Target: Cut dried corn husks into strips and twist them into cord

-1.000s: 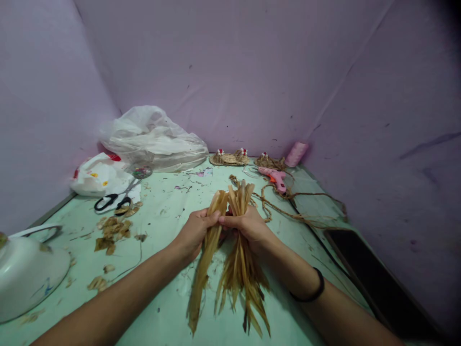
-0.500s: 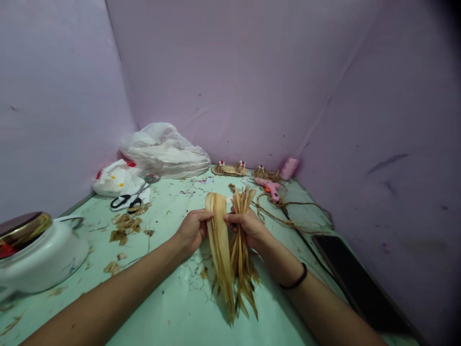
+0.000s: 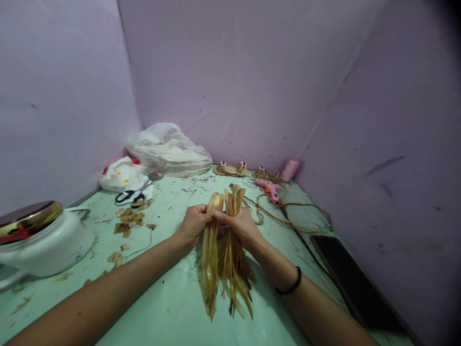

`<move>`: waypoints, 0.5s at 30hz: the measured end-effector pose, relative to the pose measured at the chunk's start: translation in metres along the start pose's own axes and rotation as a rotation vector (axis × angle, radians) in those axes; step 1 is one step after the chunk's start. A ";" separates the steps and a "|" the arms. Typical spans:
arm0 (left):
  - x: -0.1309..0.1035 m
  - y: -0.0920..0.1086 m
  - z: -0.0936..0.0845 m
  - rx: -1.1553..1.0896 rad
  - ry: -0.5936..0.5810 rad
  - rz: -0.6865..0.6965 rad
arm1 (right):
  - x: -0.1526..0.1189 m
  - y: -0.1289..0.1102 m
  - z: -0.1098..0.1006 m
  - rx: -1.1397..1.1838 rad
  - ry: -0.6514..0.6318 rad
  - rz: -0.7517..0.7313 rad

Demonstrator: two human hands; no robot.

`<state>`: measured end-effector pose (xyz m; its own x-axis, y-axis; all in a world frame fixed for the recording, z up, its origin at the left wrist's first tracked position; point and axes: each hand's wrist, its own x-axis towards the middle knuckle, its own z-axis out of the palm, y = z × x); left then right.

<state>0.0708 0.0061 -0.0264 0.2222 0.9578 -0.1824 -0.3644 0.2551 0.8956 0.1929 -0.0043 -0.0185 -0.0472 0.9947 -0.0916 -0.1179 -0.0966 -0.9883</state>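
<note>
A broad dried husk strip (image 3: 209,259) hangs pinched near its top by my left hand (image 3: 194,222), its pointed lower end over the green table. My right hand (image 3: 242,225) is closed around a gathered bundle of narrow dried husk strips (image 3: 236,269), whose ends fan out below. The thumb of my right hand also touches the broad strip near its top. Both hands are close together, with the strip and the bundle side by side. Some fingers are hidden behind the husks.
Green table (image 3: 162,307) holds scissors (image 3: 126,196) and husk scraps (image 3: 127,221) at left, beside a white pot (image 3: 54,250). Behind lie a plastic bag (image 3: 173,151) and woven pieces (image 3: 230,169). At right are a pink glue gun (image 3: 269,188), thread spool (image 3: 290,170), twine (image 3: 284,222) and dark phone-like slab (image 3: 353,283).
The broad strip has narrowed, its top now folded or gathered between my fingers. My right hand has moved slightly left, and the view has shifted a little.
</note>
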 end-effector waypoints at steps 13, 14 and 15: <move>0.010 0.015 -0.012 -0.031 0.011 -0.071 | 0.014 -0.005 -0.022 0.179 0.131 0.050; 0.010 0.015 -0.011 -0.060 -0.001 -0.086 | 0.013 -0.005 -0.020 0.170 0.125 0.042; 0.009 0.015 -0.011 -0.089 -0.011 -0.100 | 0.013 -0.005 -0.019 0.161 0.118 0.037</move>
<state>0.0578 0.0202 -0.0193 0.2711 0.9256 -0.2643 -0.4191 0.3606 0.8333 0.2118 0.0094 -0.0175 0.0613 0.9867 -0.1506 -0.2756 -0.1283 -0.9527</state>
